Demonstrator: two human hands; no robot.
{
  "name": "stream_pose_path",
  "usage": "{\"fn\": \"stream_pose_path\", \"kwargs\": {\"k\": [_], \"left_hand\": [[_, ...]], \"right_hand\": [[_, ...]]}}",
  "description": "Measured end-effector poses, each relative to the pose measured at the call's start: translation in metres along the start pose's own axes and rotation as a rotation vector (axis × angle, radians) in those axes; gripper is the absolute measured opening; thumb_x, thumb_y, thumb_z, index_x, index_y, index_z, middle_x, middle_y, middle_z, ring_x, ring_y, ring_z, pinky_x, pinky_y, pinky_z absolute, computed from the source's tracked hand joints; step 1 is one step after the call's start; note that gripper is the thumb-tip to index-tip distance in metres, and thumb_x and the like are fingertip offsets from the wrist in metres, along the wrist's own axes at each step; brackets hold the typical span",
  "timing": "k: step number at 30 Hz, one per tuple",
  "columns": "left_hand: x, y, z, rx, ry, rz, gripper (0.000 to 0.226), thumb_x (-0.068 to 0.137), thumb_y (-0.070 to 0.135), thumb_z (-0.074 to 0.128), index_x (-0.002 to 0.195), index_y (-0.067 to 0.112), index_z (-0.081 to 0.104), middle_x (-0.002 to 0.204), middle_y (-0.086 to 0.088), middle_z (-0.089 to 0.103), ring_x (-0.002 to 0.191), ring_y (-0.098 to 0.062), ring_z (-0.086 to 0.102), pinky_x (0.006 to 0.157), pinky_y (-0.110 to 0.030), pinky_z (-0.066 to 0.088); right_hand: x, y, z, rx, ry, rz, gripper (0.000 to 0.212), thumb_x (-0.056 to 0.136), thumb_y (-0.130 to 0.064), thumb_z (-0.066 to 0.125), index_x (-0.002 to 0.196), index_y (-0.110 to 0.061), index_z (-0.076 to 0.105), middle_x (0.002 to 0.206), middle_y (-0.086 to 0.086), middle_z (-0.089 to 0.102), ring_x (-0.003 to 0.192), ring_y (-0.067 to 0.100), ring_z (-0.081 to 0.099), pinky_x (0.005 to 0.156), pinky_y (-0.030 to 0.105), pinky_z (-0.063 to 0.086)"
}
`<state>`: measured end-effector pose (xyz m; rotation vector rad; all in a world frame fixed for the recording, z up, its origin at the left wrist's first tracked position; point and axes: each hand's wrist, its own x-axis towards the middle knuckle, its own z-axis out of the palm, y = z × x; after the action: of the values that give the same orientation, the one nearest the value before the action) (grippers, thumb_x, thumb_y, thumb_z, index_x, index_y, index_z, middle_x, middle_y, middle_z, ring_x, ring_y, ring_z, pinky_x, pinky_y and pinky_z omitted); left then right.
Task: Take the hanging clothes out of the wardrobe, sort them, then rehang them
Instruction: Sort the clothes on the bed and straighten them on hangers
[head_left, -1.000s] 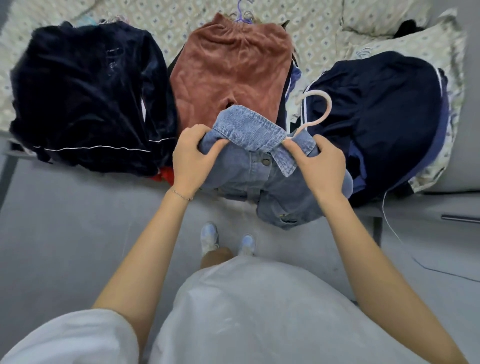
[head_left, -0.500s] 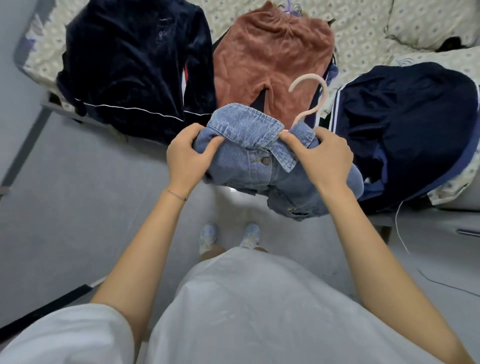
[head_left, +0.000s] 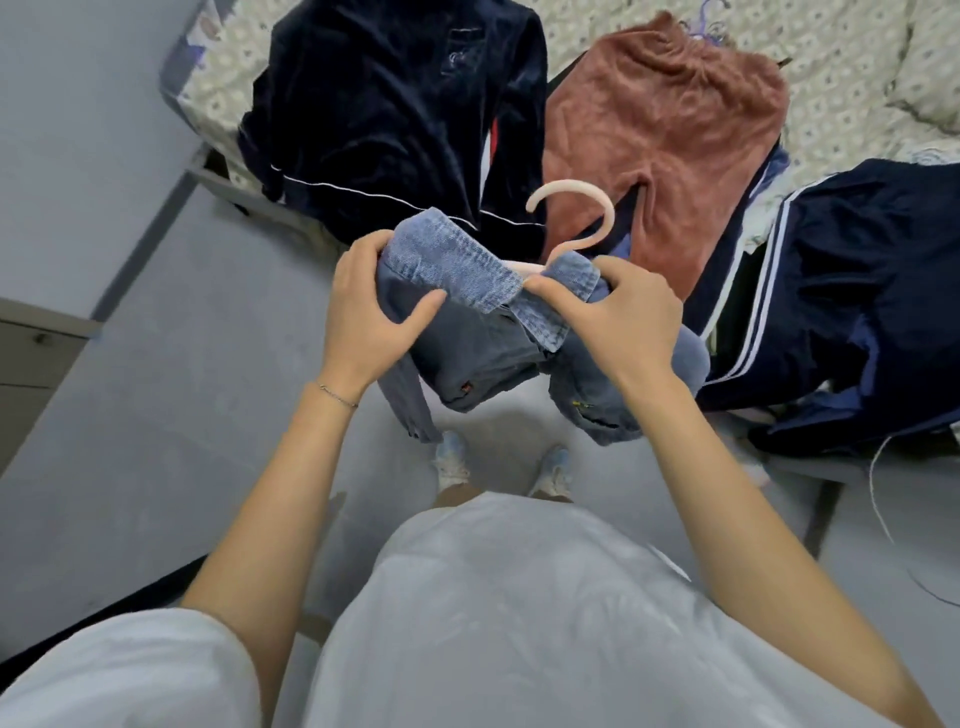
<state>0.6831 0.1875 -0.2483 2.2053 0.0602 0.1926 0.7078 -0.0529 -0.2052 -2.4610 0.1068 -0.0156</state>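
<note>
I hold a small blue denim jacket on a pale pink hanger in the air above the floor, in front of the bed. My left hand grips its left shoulder under the collar. My right hand pinches the collar's right side by the hanger's neck. The hook stands up behind the collar. On the bed lie a dark navy velvet top, rust-brown trousers on a purple hanger, and a navy garment with white stripes.
The bed with a patterned sheet fills the top of the view, its metal frame edge at the left. A grey cabinet stands at the far left. A thin white cable hangs at the right. My feet stand on grey floor.
The view has swung to the left, so the bed and clothes have shifted right. The jacket has come away from the bed's edge, and its left sleeve now hangs free. Both hands keep their hold.
</note>
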Motion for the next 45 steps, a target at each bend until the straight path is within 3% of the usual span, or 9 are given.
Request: {"fn": "stream_pose_path", "kwargs": {"k": [6, 10, 13, 19, 24, 28, 32, 37, 45], "left_hand": [[0.014, -0.042, -0.057, 0.083, 0.108, -0.080, 0.049, 0.081, 0.053, 0.069, 0.102, 0.010, 0.056, 0.096, 0.007, 0.055, 0.095, -0.019, 0.053, 0.078, -0.022, 0.040], [0.037, -0.053, -0.082, 0.163, 0.243, -0.124, 0.047, 0.079, 0.051, 0.070, 0.082, 0.008, 0.051, 0.078, -0.004, 0.053, 0.077, -0.019, 0.050, 0.063, -0.035, 0.041], [0.061, -0.058, -0.099, 0.217, 0.298, -0.115, 0.046, 0.078, 0.050, 0.072, 0.077, 0.011, 0.048, 0.070, 0.007, 0.042, 0.074, -0.018, 0.047, 0.060, -0.035, 0.037], [0.120, -0.068, -0.117, 0.177, 0.435, -0.063, 0.046, 0.077, 0.045, 0.075, 0.088, 0.003, 0.058, 0.079, 0.015, 0.043, 0.080, -0.014, 0.045, 0.067, -0.025, 0.031], [0.180, -0.081, -0.110, 0.169, 0.466, -0.067, 0.045, 0.080, 0.040, 0.073, 0.093, 0.000, 0.058, 0.089, 0.004, 0.045, 0.088, -0.012, 0.037, 0.078, -0.042, 0.041], [0.225, -0.087, -0.106, 0.157, 0.460, -0.071, 0.043, 0.081, 0.041, 0.074, 0.093, 0.003, 0.057, 0.089, 0.005, 0.047, 0.085, -0.009, 0.036, 0.081, -0.044, 0.042], [0.271, -0.089, -0.115, 0.157, 0.503, -0.027, 0.045, 0.081, 0.045, 0.075, 0.089, 0.004, 0.057, 0.085, 0.002, 0.047, 0.084, -0.020, 0.044, 0.076, -0.044, 0.044], [0.335, -0.082, -0.139, 0.197, 0.631, 0.076, 0.056, 0.083, 0.056, 0.068, 0.088, 0.000, 0.061, 0.082, -0.011, 0.057, 0.081, -0.022, 0.046, 0.071, -0.030, 0.039], [0.432, -0.113, -0.140, 0.144, 0.586, 0.133, 0.050, 0.080, 0.050, 0.075, 0.095, 0.004, 0.059, 0.089, -0.005, 0.055, 0.083, -0.025, 0.051, 0.073, -0.041, 0.045]], "right_hand": [[0.003, -0.065, 0.049, 0.036, -0.062, -0.028, 0.073, 0.068, -0.084, 0.054, 0.063, -0.011, 0.056, 0.053, 0.003, 0.049, 0.050, 0.013, 0.038, 0.049, 0.028, 0.023], [0.018, -0.097, 0.067, 0.069, -0.080, -0.037, 0.071, 0.071, -0.079, 0.058, 0.065, -0.008, 0.057, 0.055, 0.005, 0.050, 0.052, 0.013, 0.037, 0.052, 0.030, 0.027], [0.035, -0.115, 0.074, 0.087, -0.093, -0.043, 0.066, 0.074, -0.076, 0.059, 0.066, -0.011, 0.058, 0.053, 0.000, 0.047, 0.054, 0.012, 0.040, 0.051, 0.026, 0.026], [0.093, -0.151, 0.089, 0.072, -0.105, -0.111, 0.072, 0.071, -0.082, 0.050, 0.073, -0.012, 0.065, 0.061, 0.005, 0.058, 0.061, 0.018, 0.051, 0.052, 0.029, 0.032], [0.156, -0.167, 0.104, 0.085, -0.132, -0.107, 0.068, 0.075, -0.078, 0.057, 0.073, -0.010, 0.063, 0.062, 0.005, 0.056, 0.056, 0.013, 0.042, 0.051, 0.025, 0.027], [0.205, -0.176, 0.109, 0.088, -0.155, -0.109, 0.071, 0.072, -0.082, 0.051, 0.071, -0.012, 0.063, 0.057, 0.003, 0.050, 0.053, 0.013, 0.038, 0.049, 0.026, 0.023], [0.253, -0.198, 0.106, 0.082, -0.168, -0.145, 0.071, 0.073, -0.080, 0.055, 0.068, -0.010, 0.060, 0.053, 0.000, 0.044, 0.050, 0.014, 0.036, 0.047, 0.025, 0.021], [0.306, -0.233, 0.100, 0.121, -0.140, -0.169, 0.070, 0.074, -0.078, 0.057, 0.068, -0.009, 0.060, 0.055, 0.001, 0.047, 0.053, 0.016, 0.038, 0.048, 0.028, 0.023], [0.384, -0.257, 0.123, 0.132, -0.102, -0.098, 0.072, 0.069, -0.083, 0.051, 0.066, -0.012, 0.062, 0.052, 0.001, 0.044, 0.055, 0.015, 0.039, 0.048, 0.026, 0.024]]}}
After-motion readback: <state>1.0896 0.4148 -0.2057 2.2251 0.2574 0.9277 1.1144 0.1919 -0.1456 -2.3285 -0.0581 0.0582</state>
